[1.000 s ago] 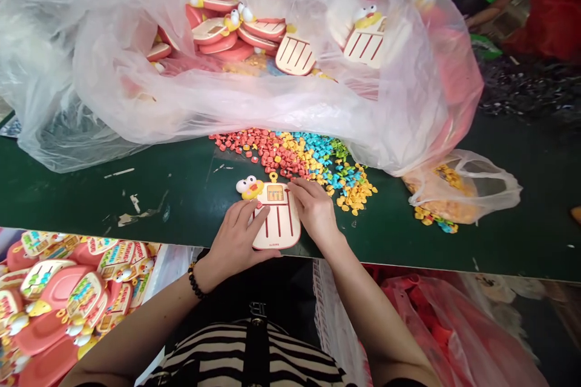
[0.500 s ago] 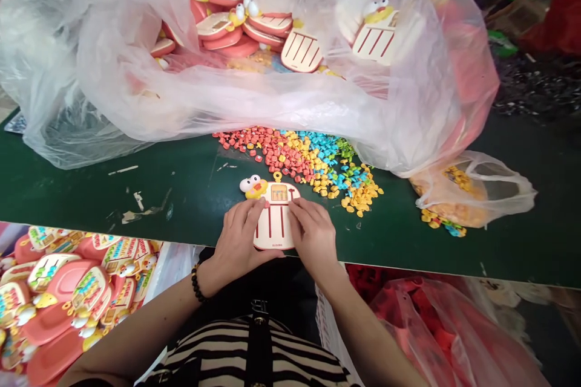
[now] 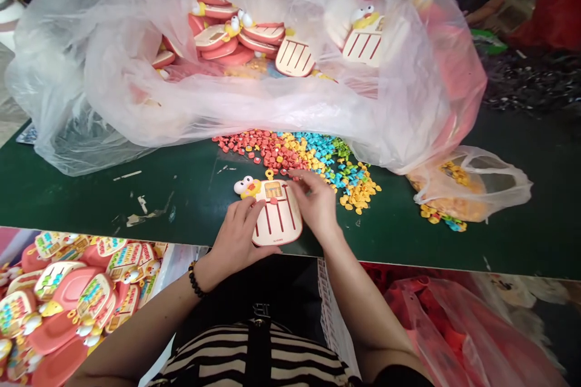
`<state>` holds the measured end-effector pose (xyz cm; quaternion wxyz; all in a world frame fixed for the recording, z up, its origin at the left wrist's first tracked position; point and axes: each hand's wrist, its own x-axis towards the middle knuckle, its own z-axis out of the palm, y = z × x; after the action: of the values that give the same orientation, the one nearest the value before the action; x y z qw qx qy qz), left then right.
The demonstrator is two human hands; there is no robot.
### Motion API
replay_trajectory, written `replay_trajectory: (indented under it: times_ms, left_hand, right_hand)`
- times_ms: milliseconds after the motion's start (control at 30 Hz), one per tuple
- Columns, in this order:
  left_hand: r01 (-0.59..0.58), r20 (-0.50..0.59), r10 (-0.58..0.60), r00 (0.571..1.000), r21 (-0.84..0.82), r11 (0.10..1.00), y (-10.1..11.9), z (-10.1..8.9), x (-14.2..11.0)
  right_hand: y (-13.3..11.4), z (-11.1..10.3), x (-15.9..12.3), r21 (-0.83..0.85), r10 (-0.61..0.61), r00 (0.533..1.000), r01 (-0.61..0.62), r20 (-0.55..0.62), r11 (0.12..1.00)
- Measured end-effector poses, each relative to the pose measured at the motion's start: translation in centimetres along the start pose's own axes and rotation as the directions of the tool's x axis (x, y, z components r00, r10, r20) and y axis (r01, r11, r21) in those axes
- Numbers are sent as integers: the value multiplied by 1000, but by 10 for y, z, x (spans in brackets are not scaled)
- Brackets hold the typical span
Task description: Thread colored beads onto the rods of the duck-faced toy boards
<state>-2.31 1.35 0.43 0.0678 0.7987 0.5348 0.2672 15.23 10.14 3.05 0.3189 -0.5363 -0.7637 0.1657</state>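
While our left hand [image 3: 236,233] grips the slotted duck-headed board [image 3: 280,217], our right hand's [image 3: 318,202] grip is narrow, near red pieces [image 3: 272,148].

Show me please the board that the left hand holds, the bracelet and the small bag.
Board [image 3: 273,222]: head view, cream face between two slots.
Bracelet [image 3: 193,280]: head view, its dark beads.
Small bag [image 3: 472,204]: head view, its filled body.

The slotted board [image 3: 278,224] looked smooth, matt plastic; the bag [image 3: 254,103] at twelve o'clock was thin, glossy plastic.
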Motion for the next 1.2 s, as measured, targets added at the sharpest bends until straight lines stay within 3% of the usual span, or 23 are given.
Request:
replay_trajectory:
  times_ms: [100, 200, 367, 600, 733, 867, 933, 1033, 1200]
  left_hand:
    - [-55, 70, 54, 996, 14, 998, -2, -6, 1]
    - [-66, 114, 64, 991, 16, 998, -3, -10, -1]
    - [-40, 30, 41, 999, -16, 999, -5, -8, -4]
    - [-85, -64, 83, 995, -29, 996, -8, -2, -8]
    - [-134, 36, 132, 991, 53, 990, -7, -8, -2]
    - [-215, 199, 189, 962, 118, 969, -6, -11, 8]
    - [-230, 224, 199, 954, 121, 966, -7, -10, 11]
    - [-219, 207, 194, 959, 107, 970, -10, -3, 9]
    - [-157, 58, 152, 987, 83, 984, -11, 4, 2]
  right_hand:
    - [14, -5, 14, -214, -95, 994, 103, 49, 971]
    - [20, -6, 16, -309, -152, 982, 179, 109, 934]
    - [13, 1, -4, -135, -173, 982, 161, -78, 978]
    - [12, 15, -26, -113, -120, 992, 117, -23, 987]
    - [12, 12, -22, -65, -43, 998, 40, -40, 997]
    - [11, 12, -16, 97, 73, 978, -55, -197, 994]
    - [10, 14, -15, 109, 54, 967, -28, -248, 994]
    - [10, 15, -18, -43, -81, 980, 74, -181, 996]
    - [8, 8, -34, -314, -209, 978, 196, -8, 929]
